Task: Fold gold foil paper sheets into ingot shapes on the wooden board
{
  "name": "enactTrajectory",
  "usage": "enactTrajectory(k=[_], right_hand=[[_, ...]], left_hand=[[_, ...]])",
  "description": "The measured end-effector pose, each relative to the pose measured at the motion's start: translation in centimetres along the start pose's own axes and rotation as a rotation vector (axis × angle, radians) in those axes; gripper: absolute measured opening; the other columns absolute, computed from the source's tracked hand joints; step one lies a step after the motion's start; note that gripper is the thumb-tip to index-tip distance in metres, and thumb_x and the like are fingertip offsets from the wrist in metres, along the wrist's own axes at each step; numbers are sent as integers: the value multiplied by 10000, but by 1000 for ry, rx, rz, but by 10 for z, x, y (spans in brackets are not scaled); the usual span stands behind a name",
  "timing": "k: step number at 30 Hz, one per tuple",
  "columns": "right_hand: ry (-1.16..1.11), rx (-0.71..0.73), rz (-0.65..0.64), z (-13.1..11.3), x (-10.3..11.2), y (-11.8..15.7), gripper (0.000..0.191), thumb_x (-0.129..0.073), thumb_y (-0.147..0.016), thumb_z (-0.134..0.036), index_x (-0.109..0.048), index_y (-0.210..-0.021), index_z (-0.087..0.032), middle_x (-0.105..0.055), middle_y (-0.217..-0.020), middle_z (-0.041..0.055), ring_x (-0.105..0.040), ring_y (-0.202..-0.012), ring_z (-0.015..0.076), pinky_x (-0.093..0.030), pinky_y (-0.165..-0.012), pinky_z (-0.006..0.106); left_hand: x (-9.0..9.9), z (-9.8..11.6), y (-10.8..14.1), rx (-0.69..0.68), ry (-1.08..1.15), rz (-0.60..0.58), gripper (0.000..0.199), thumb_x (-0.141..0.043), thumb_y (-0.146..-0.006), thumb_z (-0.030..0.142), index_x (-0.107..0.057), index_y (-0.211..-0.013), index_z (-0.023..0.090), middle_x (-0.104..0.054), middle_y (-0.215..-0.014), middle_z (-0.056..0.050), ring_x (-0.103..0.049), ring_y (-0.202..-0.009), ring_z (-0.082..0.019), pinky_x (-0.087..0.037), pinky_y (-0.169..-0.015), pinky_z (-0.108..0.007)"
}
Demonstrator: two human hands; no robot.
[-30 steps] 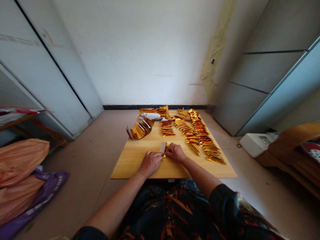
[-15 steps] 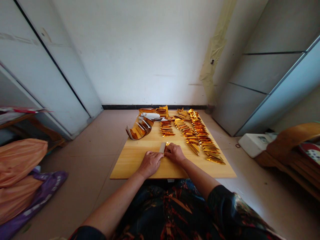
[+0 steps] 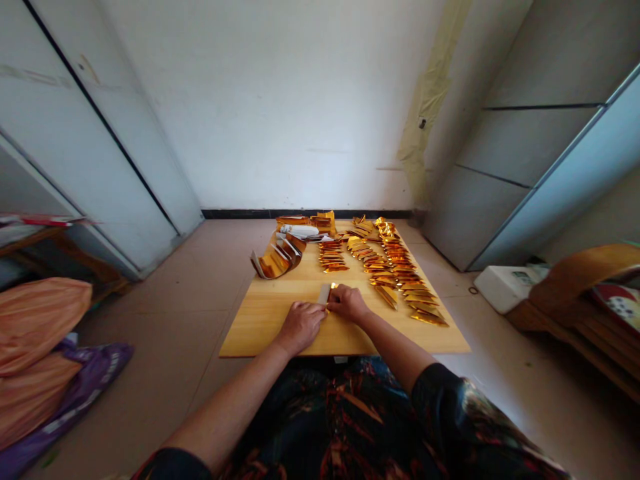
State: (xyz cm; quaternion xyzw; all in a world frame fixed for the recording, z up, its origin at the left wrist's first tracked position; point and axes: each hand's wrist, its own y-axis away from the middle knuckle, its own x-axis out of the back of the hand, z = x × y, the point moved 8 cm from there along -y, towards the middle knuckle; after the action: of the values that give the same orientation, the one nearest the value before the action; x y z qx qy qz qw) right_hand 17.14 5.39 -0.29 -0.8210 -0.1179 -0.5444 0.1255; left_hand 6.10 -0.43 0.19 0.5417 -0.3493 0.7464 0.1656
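Pinching gold foil [image 3: 332, 291], hands [image 3: 301, 327] [image 3: 349, 303] curled, nearly touching

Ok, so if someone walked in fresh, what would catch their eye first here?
The rows of folded gold foil pieces stand out first, running along the far and right parts of a light wooden board. A curved stack of gold foil sits toward the board's far left. Near the front, the left hand and right hand meet at a small pale strip beside a bit of gold foil.

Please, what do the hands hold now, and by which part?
The left hand and right hand pinch a small gold foil piece with a pale side, at its lower end; the fingers hide the exact hold.
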Motion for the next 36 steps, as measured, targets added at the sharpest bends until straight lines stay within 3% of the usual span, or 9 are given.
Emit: enactTrajectory(k=[12,16,20,25,36], right_hand=[[-9,-63,-13,6,-1,-6,93,-610,-785,-287,-652,-774,-205,-600,-814,-9,-520,-722,116,-308,-644,222],[-137,-69,-8,12,-2,-8,27,-627,-741,-199,-650,-731,-191,-606,-800,-10,-537,-718,114,-355,-656,213],[-318,-61,23,17,0,-5,56,-638,-703,-132,-648,-729,-180,-603,-810,-11,-547,-725,104,-395,-663,200],[-281,-17,56,12,1,1,117,-727,-658,-225,-649,-732,-177,-587,-824,1,-531,-720,114,-405,-662,221],[-452,-41,11,22,-1,-2,228,-572,-640,9,-643,-769,-165,-579,-795,-13,-537,-655,87,-429,-617,195]], left_hand=[[2,10,-1,-61,-147,-47,259,-414,-884,159,-590,-1051,250,-608,-1205,-22,-542,-977,-170,-345,-832,-354],[2,9,-1,-70,-150,-71,246,-422,-895,179,-574,-1070,262,-620,-1196,-6,-543,-990,-168,-341,-810,-346],[2,9,-2,-70,-154,-70,234,-427,-890,180,-584,-1044,260,-629,-1177,-6,-551,-965,-166,-339,-813,-345],[1,9,-2,-60,-165,-62,211,-432,-879,177,-599,-991,242,-633,-1166,-24,-551,-960,-177,-337,-824,-359],[3,9,-3,-22,-136,-85,241,-427,-880,178,-590,-1039,256,-641,-1156,-18,-553,-959,-173,-330,-823,-363]])
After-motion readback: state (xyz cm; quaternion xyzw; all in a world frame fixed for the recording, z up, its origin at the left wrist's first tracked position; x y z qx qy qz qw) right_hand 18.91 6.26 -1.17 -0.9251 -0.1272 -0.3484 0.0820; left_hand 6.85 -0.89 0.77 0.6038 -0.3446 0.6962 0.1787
